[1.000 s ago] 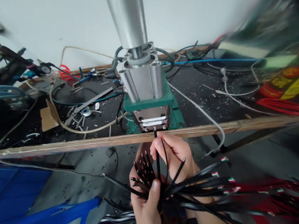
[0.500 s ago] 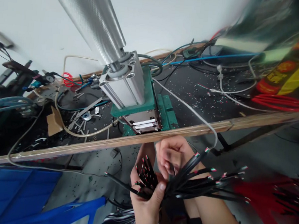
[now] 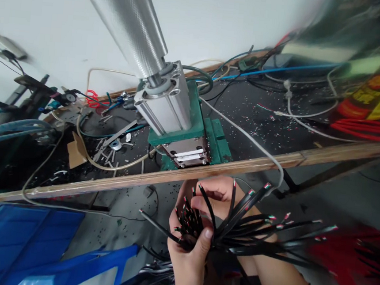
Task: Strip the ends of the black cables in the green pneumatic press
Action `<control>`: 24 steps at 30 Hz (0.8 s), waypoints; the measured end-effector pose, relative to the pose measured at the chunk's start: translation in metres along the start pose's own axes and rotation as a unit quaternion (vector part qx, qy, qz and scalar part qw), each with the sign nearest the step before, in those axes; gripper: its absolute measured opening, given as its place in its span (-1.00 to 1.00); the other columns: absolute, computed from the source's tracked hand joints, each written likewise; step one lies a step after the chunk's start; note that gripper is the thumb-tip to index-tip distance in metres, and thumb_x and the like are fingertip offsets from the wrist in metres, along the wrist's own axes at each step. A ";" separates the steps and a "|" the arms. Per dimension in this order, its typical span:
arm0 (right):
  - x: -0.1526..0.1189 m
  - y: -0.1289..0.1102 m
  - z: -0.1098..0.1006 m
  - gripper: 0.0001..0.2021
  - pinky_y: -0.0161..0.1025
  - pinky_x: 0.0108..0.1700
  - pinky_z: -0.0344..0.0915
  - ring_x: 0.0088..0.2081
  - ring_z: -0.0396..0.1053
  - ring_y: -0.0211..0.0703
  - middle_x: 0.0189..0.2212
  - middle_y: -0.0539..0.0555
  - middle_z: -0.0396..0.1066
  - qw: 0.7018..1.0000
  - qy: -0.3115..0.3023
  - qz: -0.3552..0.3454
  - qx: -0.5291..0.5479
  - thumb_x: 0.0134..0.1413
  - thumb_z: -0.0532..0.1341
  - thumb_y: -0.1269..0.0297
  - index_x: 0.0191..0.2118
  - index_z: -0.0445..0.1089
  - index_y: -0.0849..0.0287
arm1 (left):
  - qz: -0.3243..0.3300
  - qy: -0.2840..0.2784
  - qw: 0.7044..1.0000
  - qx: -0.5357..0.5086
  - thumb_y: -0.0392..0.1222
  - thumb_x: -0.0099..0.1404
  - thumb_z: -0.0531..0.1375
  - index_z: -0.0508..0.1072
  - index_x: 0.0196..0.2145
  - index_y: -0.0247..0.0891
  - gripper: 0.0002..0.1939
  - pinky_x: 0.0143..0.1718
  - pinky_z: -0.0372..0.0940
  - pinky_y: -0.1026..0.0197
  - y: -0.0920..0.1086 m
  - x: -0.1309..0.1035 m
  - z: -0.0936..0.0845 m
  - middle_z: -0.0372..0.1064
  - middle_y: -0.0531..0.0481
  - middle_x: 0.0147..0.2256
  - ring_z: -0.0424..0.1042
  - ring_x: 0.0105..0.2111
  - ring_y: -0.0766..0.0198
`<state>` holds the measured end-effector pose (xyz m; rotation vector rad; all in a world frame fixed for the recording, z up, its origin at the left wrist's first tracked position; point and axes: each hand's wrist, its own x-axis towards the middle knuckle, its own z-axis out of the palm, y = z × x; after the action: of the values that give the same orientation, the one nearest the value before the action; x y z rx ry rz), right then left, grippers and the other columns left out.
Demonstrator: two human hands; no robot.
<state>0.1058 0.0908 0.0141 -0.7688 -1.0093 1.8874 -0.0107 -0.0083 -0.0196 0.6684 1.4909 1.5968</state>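
My left hand is wrapped round a bundle of black cables, its thumb across the front. Small red, white and green wire ends show at the cable tips. Behind the bundle, my right hand has its fingers closed at cable ends near the top of the bundle. More black cables fan out to the right, over my right forearm. One cable sticks out to the left of my left hand.
Just beyond my hands runs the bench's wooden edge. A green-based press with a silver cylinder stands on it. Hoses and scraps lie left, a red-yellow bottle right. Blue plastic pieces are below left.
My right hand has shifted left, towards the upright cable ends, and some cables now stand between the hands. The whole view has moved slightly. My left hand keeps its hold.
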 end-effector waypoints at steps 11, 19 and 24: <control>0.018 -0.006 0.019 -0.72 -0.34 -0.53 0.13 -0.57 0.24 -0.26 -0.63 -0.09 0.35 0.989 0.091 -0.089 -0.078 0.30 0.46 0.05 -0.33 0.65 0.14 | -0.013 0.004 0.998 0.068 0.29 0.05 0.65 0.67 -0.51 -0.21 -0.48 -0.29 0.57 0.06 0.001 -0.001 -0.003 0.59 -0.08 -0.48 0.60 -0.40 0.03; 0.023 -0.011 0.038 -0.60 -0.31 -0.48 0.20 -0.56 0.31 -0.23 -0.61 -0.04 0.44 0.974 0.186 -0.080 -0.106 0.35 0.39 -0.04 -0.44 0.51 0.11 | -0.018 -0.032 0.998 0.051 0.06 0.07 0.68 0.78 -0.21 -0.19 -0.59 0.01 0.65 -0.16 0.004 0.016 -0.011 0.70 -0.17 -0.30 0.72 -0.05 -0.30; 0.026 -0.017 0.046 -0.55 -0.35 -0.51 0.21 -0.58 0.29 -0.27 -0.64 -0.04 0.43 0.964 0.211 -0.092 -0.133 0.41 0.35 0.01 -0.50 0.47 0.11 | -0.020 -0.029 0.999 0.033 0.03 0.08 0.68 0.79 -0.19 -0.18 -0.60 0.01 0.64 -0.12 0.002 0.020 -0.015 0.72 -0.15 -0.26 0.73 -0.11 -0.23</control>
<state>0.0638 0.1034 0.0476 -1.1364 -1.0266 1.3649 -0.0338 0.0003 -0.0227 0.7120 1.5113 1.4922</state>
